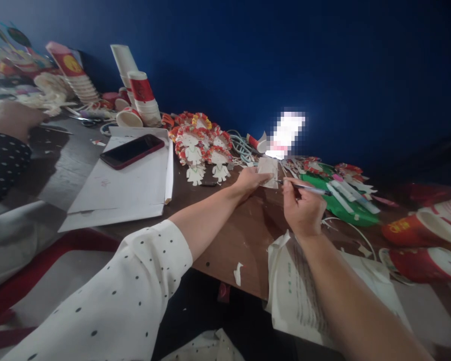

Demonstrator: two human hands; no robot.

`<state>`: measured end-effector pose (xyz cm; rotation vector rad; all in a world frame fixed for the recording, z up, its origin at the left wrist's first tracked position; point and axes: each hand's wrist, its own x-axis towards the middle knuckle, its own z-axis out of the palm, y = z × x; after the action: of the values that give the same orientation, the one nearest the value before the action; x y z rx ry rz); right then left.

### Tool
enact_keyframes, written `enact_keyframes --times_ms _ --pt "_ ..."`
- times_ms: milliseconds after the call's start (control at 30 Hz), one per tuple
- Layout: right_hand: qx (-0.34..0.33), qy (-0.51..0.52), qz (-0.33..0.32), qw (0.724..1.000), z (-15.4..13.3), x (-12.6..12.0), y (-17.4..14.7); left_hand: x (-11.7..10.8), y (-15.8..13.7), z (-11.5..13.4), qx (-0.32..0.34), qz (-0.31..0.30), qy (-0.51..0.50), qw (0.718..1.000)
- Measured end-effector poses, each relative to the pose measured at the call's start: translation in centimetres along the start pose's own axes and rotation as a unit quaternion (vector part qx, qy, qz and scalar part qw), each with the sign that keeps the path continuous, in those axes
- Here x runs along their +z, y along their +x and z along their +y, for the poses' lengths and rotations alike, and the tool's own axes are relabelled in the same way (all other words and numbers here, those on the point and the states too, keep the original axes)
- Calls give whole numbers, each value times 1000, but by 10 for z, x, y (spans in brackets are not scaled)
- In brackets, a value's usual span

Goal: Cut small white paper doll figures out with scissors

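My left hand (251, 179) grips a small pale piece of paper (267, 169) near the back of the brown table, its thumb lying across the paper. Just to the right, my right hand (304, 208) is closed round a pen (310, 188) whose tip points at the paper's right edge. Whether the tip touches the paper I cannot tell. Left of my left hand lie several white paper doll cut-outs (192, 150) with red and orange ruffled trim. A bright blurred-out patch (287, 133) stands right behind the paper.
A dark phone (132, 150) lies on a white box (124, 188) at the left. Stacked paper cups (145, 98) stand behind it. Another person's arm (13, 120) reaches in from the far left. Green material (355, 213), red cups (417, 228) and a paper bag (295, 286) are on the right.
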<state>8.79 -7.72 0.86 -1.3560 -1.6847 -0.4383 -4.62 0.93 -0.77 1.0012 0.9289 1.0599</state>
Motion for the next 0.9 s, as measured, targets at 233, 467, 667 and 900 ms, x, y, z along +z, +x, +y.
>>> enact_keyframes --times_ms 233,467,667,900 --pt "-9 10 -7 1000 -1 0 1 -1 1 -2 2 5 -1 1000" --pt "-6 7 -13 1000 -1 1 0 -2 1 -2 5 0 -6 1000" --pt "-11 9 -6 1000 -1 1 0 -1 1 -1 7 2 -16 1000" --pt "-35 14 6 999 -2 2 0 -1 -1 -1 4 -10 -31 999"
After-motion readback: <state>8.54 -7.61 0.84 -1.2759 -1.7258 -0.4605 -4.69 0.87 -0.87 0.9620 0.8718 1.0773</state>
